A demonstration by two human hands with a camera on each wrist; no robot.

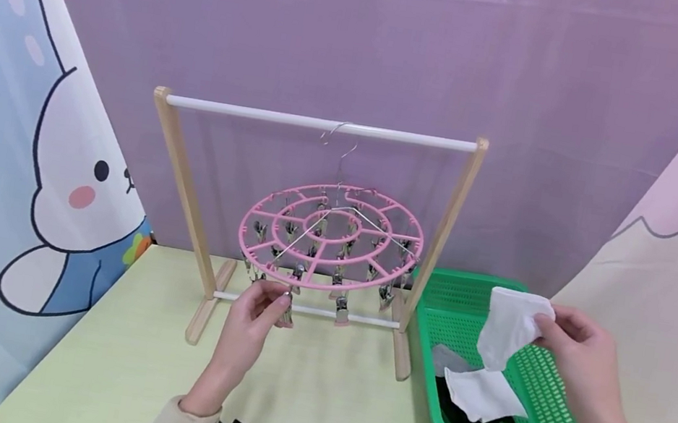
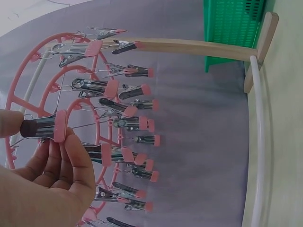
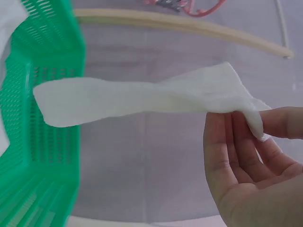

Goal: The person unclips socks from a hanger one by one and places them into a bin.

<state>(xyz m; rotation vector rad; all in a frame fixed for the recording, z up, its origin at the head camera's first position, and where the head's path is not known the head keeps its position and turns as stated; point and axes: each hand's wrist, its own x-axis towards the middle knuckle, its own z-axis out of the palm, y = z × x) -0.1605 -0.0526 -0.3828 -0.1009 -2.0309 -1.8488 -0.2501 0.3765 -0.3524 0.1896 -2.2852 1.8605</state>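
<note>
A round pink drying hanger (image 1: 246, 250) hangs by its metal hook from the rack's white rod, with many metal clips dangling under it. At its near edge my left hand (image 1: 248, 326) pinches one metal clip (image 2: 43, 127) with pink tips between thumb and fingers. My right hand (image 1: 585, 369) pinches a white sock (image 1: 509, 325) by one edge, and the rest of it hangs down over the green basket (image 1: 433, 419). In the right wrist view the sock (image 3: 137, 97) stretches away from the fingertips. Inside the basket lie another white sock (image 1: 482, 395), a grey piece (image 1: 450, 360) and black cloth (image 1: 460, 414).
The small rack has wooden posts (image 1: 184, 188), a white top rod (image 1: 248, 112) and a low white bar (image 1: 362, 319) between its feet. It stands on a pale yellow table (image 1: 113, 360), just left of the basket. A purple curtain (image 1: 339, 36) hangs behind.
</note>
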